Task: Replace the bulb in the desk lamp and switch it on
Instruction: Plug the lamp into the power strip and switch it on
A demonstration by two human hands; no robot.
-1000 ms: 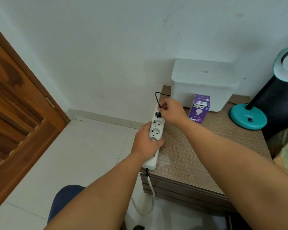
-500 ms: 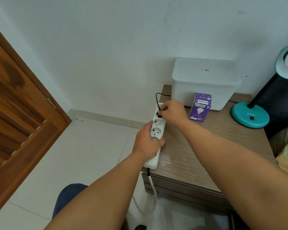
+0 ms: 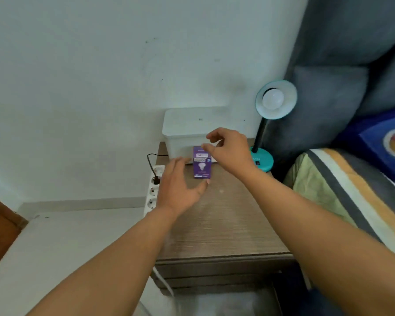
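A teal desk lamp (image 3: 261,158) stands at the back right of the wooden bedside table (image 3: 224,224); its round shade (image 3: 276,99) faces me with a white bulb (image 3: 272,99) in it. A purple bulb box (image 3: 202,164) stands upright in front of a white lidded box. My left hand (image 3: 180,185) hovers open just left of the purple box, thumb below it. My right hand (image 3: 229,149) hangs open above and right of the box, fingers curled, holding nothing. A black plug (image 3: 156,179) sits in the white power strip (image 3: 154,190) at the table's left edge.
A white lidded storage box (image 3: 192,131) sits against the wall behind the purple box. A grey headboard (image 3: 342,65) and a bed with striped bedding (image 3: 342,192) lie to the right. A wooden door (image 3: 0,229) is at the far left.
Both hands have let go of the power strip and plug and moved right toward the purple box. The view has swung right, bringing the lamp head and bed into sight.
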